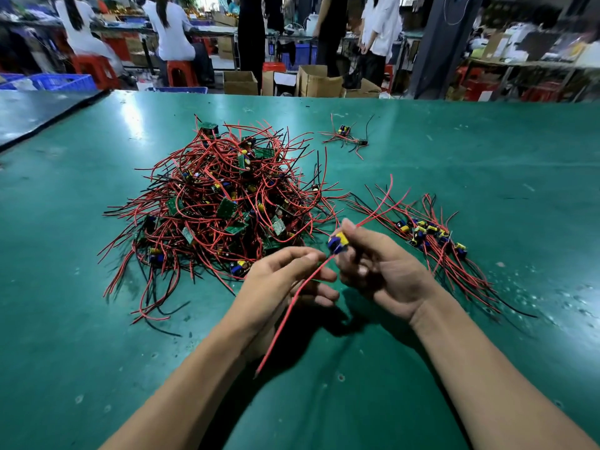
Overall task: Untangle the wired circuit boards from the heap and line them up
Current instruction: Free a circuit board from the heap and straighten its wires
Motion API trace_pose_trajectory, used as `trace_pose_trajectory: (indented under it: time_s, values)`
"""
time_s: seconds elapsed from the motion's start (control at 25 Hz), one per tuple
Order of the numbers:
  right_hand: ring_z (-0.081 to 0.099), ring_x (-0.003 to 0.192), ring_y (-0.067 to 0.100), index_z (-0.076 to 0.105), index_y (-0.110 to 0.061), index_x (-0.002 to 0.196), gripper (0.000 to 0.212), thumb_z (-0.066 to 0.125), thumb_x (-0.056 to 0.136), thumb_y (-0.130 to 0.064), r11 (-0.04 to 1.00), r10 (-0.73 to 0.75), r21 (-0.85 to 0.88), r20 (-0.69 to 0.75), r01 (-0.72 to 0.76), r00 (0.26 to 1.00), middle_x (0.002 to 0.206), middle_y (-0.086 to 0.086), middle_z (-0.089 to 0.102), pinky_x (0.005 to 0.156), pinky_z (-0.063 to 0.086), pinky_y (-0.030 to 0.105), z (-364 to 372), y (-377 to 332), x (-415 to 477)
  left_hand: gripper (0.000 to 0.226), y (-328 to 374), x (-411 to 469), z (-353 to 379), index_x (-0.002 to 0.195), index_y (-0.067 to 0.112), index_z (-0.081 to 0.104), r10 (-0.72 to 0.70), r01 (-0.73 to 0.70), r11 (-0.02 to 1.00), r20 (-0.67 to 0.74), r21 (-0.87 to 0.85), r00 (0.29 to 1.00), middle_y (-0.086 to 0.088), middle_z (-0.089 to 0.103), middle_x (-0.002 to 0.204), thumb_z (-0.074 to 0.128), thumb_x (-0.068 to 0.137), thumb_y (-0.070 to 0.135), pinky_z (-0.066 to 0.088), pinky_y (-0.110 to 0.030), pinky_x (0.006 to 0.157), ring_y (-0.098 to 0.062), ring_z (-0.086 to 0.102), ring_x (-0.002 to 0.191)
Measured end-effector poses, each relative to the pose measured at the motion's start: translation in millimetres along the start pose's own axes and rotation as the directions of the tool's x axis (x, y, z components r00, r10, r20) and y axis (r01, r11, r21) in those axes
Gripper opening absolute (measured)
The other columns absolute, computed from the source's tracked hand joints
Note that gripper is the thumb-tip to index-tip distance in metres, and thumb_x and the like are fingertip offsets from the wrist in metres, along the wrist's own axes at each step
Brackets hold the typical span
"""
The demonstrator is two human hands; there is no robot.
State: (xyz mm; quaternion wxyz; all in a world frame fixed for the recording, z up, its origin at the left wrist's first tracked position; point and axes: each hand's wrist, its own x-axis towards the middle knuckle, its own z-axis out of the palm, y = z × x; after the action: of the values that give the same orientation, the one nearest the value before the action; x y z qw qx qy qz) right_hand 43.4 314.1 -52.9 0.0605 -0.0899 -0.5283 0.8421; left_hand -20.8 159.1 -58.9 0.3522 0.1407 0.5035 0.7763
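Board [338, 243], held clear of the heap [220, 203], is pinched in the right hand [383, 271]; the left hand [285, 274] pinches its red wire [292, 303]. Next, probably, it needs laying beside the row [428, 233] at right.

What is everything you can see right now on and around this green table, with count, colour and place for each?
table: one, green top, fills the foreground
heap: one large tangle, green boards with red and black wires, left of centre
lined-up row: one row of several boards, blue and yellow parts, red and black wires, right of the hands
small tangle: one, red and black wires, far side of the table
held board: one, blue and yellow parts, red wires, above the table's middle
cardboard boxes: several, brown, floor beyond the table
stools: at least two, red, background left
crates: blue, far left
people: several, at the back
left hand: pinches the held board's red wire
right hand: grips the held board
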Motion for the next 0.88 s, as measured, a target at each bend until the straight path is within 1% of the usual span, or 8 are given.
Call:
trace_pose_trajectory:
  time_s: [0.08,0.16,0.24,0.36,0.48,0.6,0.76,0.88]
  values:
    - [0.043,0.046,0.009,0.069,-0.013,0.08,0.024,0.075,0.082,-0.036,0.995,0.056,-0.085,0.037,-0.052,0.998,0.062,0.002,0.052,0.045,0.034,0.022,3.0,4.5,-1.9,0.03,-0.1,-0.7,0.9,0.09,0.002,0.072,-0.069,0.069,0.998,0.022,0.001,0.997,-0.022,0.07,0.079,0.066,0.079,0.03,0.058,-0.031,0.052,-0.028,0.068,0.056]
    - [0.049,0.044,0.012,0.071,-0.01,0.083,0.023,0.079,0.081,-0.031,0.991,0.097,-0.097,0.063,-0.091,0.993,0.061,0.005,0.057,0.043,0.044,0.023,5.4,7.4,-3.4,0.032,-1.1,-1.4,1.7,0.087,0.006,0.076,-0.094,0.093,0.995,0.032,0.027,0.995,-0.024,0.071,0.083,0.066,0.078,0.035,0.059,-0.032,0.054,-0.03,0.07,0.061]
    - [0.051,0.043,0.013,0.07,-0.01,0.087,0.022,0.08,0.081,-0.029,0.988,0.117,-0.112,0.055,-0.111,0.992,0.06,0.005,0.058,0.042,0.047,0.023,5.9,8.7,-4.2,0.03,-1.5,-2.2,0.3,0.083,0.007,0.077,-0.11,0.11,0.994,0.032,0.023,0.993,-0.024,0.072,0.085,0.067,0.077,0.035,0.059,-0.031,0.055,-0.029,0.071,0.064]
    - [0.053,0.044,0.014,0.07,-0.013,0.084,0.018,0.08,0.083,-0.028,0.993,0.095,-0.075,0.02,-0.093,0.995,0.06,0.005,0.059,0.043,0.046,0.023,4.4,10.3,-3.3,0.023,-2.3,-3.8,-1.8,0.081,0.008,0.074,-0.115,0.114,0.993,0.055,0.03,0.992,-0.023,0.073,0.088,0.07,0.077,0.031,0.059,-0.03,0.057,-0.027,0.073,0.068]
    - [0.043,0.043,0.014,0.072,-0.013,0.083,0.024,0.081,0.077,-0.034,0.99,0.053,-0.125,-0.07,-0.061,0.996,0.061,0.009,0.051,0.042,0.039,0.02,4.1,12.3,0.4,0.013,-2.8,-5.9,0.5,0.078,0.01,0.069,-0.159,0.156,0.987,0.097,0.031,0.983,-0.025,0.073,0.092,0.071,0.076,0.023,0.061,-0.034,0.062,-0.029,0.073,0.072]
    - [0.039,0.037,0.012,0.071,-0.012,0.08,0.02,0.078,0.078,-0.031,0.995,0.051,-0.082,-0.066,-0.057,0.997,0.058,0.007,0.053,0.038,0.034,0.017,5.0,13.2,1.6,0.006,-0.7,-6.7,2.6,0.077,0.013,0.072,-0.195,0.194,0.981,0.112,0.022,0.974,-0.026,0.072,0.093,0.071,0.074,0.017,0.062,-0.041,0.068,-0.032,0.073,0.073]
    - [0.051,0.042,0.01,0.071,-0.014,0.076,0.014,0.076,0.081,-0.026,0.99,0.088,-0.106,-0.053,-0.094,0.995,0.058,0.002,0.059,0.04,0.04,0.018,6.1,12.4,0.5,0.006,-1.3,-2.5,1.3,0.083,0.008,0.069,-0.174,0.166,0.981,0.076,0.096,0.982,-0.025,0.071,0.092,0.064,0.084,0.006,0.055,-0.04,0.08,-0.035,0.067,0.082]
    - [0.053,0.047,0.012,0.07,-0.015,0.078,0.011,0.078,0.08,-0.022,0.991,0.109,-0.076,-0.043,-0.112,0.993,0.067,0.004,0.062,0.043,0.042,0.02,4.3,12.6,0.7,0.01,-3.8,-1.6,3.8,0.081,0.004,0.068,-0.133,0.13,0.986,0.017,0.102,0.991,-0.023,0.072,0.081,0.061,0.089,0.003,0.061,-0.038,0.067,-0.03,0.071,0.067]
